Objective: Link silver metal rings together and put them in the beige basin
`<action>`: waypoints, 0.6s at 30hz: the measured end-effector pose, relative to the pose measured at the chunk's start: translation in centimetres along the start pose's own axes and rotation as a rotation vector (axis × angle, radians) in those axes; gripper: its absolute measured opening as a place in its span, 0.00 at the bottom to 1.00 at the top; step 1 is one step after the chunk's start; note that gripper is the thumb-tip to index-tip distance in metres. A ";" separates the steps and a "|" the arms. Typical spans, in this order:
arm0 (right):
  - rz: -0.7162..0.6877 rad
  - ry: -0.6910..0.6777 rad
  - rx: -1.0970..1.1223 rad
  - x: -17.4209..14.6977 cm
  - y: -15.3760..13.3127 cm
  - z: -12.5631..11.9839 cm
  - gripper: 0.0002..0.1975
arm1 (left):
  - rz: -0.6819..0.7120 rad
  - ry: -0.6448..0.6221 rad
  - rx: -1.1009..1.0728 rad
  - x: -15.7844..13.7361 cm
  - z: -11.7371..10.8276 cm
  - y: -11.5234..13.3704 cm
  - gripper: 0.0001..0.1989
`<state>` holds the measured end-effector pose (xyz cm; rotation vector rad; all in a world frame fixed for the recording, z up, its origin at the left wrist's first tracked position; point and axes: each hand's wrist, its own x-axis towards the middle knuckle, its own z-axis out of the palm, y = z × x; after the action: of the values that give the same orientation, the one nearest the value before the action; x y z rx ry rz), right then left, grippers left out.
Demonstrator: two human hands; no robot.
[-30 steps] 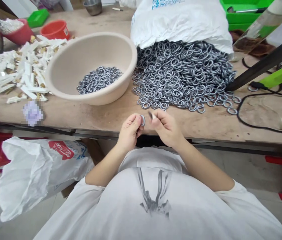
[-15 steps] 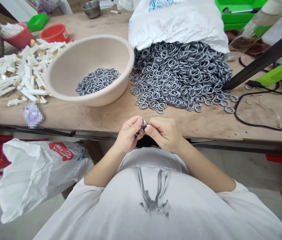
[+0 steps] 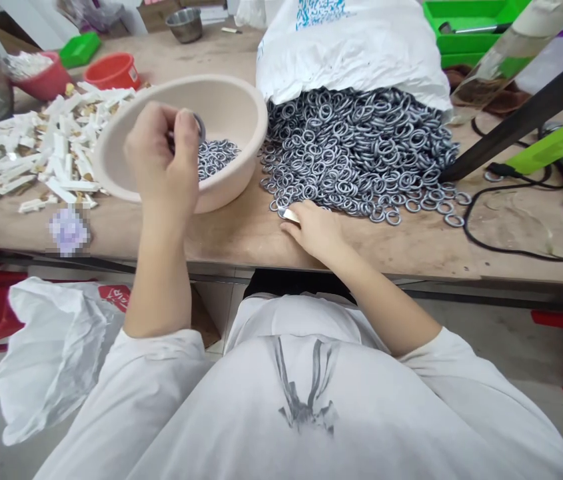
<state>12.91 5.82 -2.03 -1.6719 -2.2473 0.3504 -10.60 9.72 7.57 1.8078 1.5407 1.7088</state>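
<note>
In the head view, the left hand (image 3: 164,153) pinches a grey ring (image 3: 201,127) between thumb and fingers, raised over the beige basin (image 3: 235,93); the blur makes it hard to say whether more rings sit inside the curled fingers. The right hand (image 3: 315,230) grips a small white tool (image 3: 290,215), its dark tip pointing left, and lies low over the wooden table (image 3: 241,243) at the near edge of the ring pile (image 3: 361,157). That pile spreads from the mouth of a white sack (image 3: 351,57), right of the basin. Loose rings (image 3: 217,161) lie in the basin's bottom. Left of it are scattered white strips (image 3: 64,167), with a red tub (image 3: 111,73) behind them.
</note>
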 end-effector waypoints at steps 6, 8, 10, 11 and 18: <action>0.023 -0.082 -0.131 1.9 -1.2 -0.2 0.15 | 0.076 -0.181 0.465 0.5 0.2 -0.4 0.21; 0.045 -0.033 -0.051 1.7 -0.4 -0.6 0.13 | 0.195 -0.187 0.287 -3.7 1.0 0.9 0.14; 0.065 0.035 0.066 1.2 0.7 -0.9 0.10 | 0.174 -0.238 0.125 -8.1 2.0 1.8 0.12; 0.063 0.058 0.161 0.8 1.1 -1.0 0.09 | 0.111 -0.279 0.061 -9.9 2.6 1.9 0.11; 0.009 -0.080 1.255 -2.4 0.0 -0.3 0.23 | -0.580 -0.300 -0.606 -15.2 6.8 1.3 0.15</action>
<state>13.67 3.53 -1.97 -0.9398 -1.4075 1.4473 -0.91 0.76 -2.71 1.1056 1.1024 1.3408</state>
